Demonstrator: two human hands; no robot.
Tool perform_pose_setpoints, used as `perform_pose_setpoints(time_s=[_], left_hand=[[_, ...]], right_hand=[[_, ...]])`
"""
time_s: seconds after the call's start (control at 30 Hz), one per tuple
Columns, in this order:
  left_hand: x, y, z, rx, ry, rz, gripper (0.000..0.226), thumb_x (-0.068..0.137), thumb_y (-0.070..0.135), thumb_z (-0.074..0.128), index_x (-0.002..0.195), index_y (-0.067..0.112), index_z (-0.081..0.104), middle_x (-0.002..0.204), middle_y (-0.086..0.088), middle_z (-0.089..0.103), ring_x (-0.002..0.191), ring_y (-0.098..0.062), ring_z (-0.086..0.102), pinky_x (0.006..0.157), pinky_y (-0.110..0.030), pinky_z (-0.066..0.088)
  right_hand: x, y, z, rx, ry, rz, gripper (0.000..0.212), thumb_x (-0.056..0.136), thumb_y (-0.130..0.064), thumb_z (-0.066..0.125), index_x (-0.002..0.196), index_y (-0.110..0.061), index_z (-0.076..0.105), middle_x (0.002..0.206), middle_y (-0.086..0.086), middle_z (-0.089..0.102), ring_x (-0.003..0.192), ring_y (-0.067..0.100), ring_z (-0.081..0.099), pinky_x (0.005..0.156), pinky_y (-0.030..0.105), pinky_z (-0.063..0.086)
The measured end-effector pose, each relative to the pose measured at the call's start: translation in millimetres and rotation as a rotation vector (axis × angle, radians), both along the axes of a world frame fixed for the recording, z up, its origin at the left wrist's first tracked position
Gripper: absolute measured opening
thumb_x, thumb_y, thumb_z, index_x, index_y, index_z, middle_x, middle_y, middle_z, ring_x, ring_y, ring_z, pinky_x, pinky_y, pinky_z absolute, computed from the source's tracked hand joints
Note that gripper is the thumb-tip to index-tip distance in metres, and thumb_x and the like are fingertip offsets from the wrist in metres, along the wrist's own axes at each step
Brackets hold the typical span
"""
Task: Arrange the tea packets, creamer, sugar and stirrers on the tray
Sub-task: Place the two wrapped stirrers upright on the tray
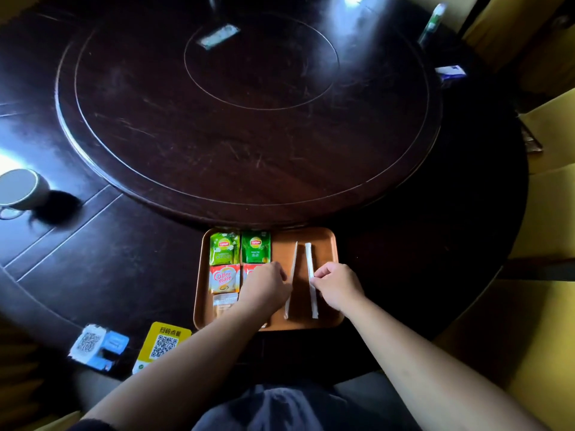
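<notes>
A brown tray lies at the table's near edge. Two green Lipton tea packets sit side by side at its far left. Below them lies a Coffee-mate creamer, and a second red creamer is mostly hidden by my left hand. A pale sugar packet lies below the first creamer. Two white wrapped stirrers lie lengthwise on the tray's right half. My left hand touches the left stirrer. My right hand pinches the right stirrer.
A big dark round turntable fills the table behind the tray. A grey mug stands at the far left. A yellow QR card and a blue-white QR card lie left of the tray. A small box sits far right.
</notes>
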State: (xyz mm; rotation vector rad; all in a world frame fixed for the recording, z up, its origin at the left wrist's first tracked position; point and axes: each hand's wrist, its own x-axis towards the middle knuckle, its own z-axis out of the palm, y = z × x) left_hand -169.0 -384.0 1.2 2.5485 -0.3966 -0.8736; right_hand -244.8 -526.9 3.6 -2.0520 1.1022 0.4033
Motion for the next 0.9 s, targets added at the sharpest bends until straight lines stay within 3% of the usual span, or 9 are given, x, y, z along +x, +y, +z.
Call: perform_pose_setpoints(time_s=[0.07, 0.17, 0.23, 0.37, 0.47, 0.9], left_hand=[[1, 4, 3, 0.023, -0.06, -0.073, 0.021, 0.085, 0.033, 0.068, 0.102, 0.021, 0.065, 0.092, -0.002, 0.071, 0.087, -0.023, 0.068, 0.07, -0.032, 0.055], [1, 13, 3, -0.02, -0.182, -0.298, 0.029, 0.089, 0.032, 0.066, 0.116, 0.021, 0.061, 0.113, -0.002, 0.067, 0.106, -0.024, 0.061, 0.083, -0.035, 0.053], [1, 19, 1, -0.017, -0.289, -0.512, 0.044, 0.09, 0.033, 0.066, 0.131, 0.023, 0.055, 0.132, 0.0, 0.056, 0.121, -0.024, 0.048, 0.094, -0.036, 0.049], [0, 24, -6, 0.064, -0.344, -0.676, 0.064, 0.089, 0.043, 0.065, 0.147, 0.026, 0.041, 0.157, 0.001, 0.035, 0.144, -0.029, 0.027, 0.107, -0.045, 0.038], [-3, 23, -9, 0.098, -0.324, -0.689, 0.066, 0.092, 0.047, 0.061, 0.15, 0.026, 0.036, 0.16, 0.001, 0.03, 0.147, -0.03, 0.021, 0.11, -0.047, 0.033], [-11, 19, -10, 0.076, -0.36, -0.659, 0.067, 0.093, 0.049, 0.057, 0.151, 0.024, 0.034, 0.16, -0.001, 0.031, 0.147, -0.029, 0.023, 0.111, -0.048, 0.034]], right_hand=[[0, 0, 2, -0.076, 0.022, 0.048, 0.011, 0.084, -0.031, 0.072, 0.078, -0.023, 0.068, 0.077, -0.007, 0.07, 0.07, 0.013, 0.065, 0.053, 0.023, 0.046], [-4, 0, 4, -0.135, 0.029, 0.121, 0.011, 0.087, -0.034, 0.071, 0.084, -0.026, 0.065, 0.081, -0.01, 0.069, 0.071, 0.01, 0.063, 0.056, 0.024, 0.049], [-8, -1, 5, -0.168, 0.005, 0.231, 0.012, 0.089, -0.034, 0.07, 0.098, -0.029, 0.065, 0.099, -0.011, 0.066, 0.083, 0.012, 0.064, 0.065, 0.024, 0.05], [-16, -6, 5, -0.176, -0.067, 0.504, 0.047, 0.092, -0.027, 0.068, 0.137, -0.024, 0.054, 0.144, -0.01, 0.047, 0.12, 0.018, 0.058, 0.097, 0.029, 0.05], [-18, -4, 5, -0.158, -0.031, 0.59, 0.055, 0.093, -0.024, 0.068, 0.144, -0.026, 0.048, 0.154, -0.011, 0.037, 0.133, 0.019, 0.05, 0.104, 0.034, 0.047], [-20, -1, 1, -0.21, -0.043, 0.589, 0.054, 0.094, -0.023, 0.065, 0.146, -0.025, 0.046, 0.154, -0.01, 0.038, 0.131, 0.021, 0.051, 0.1, 0.036, 0.05]])
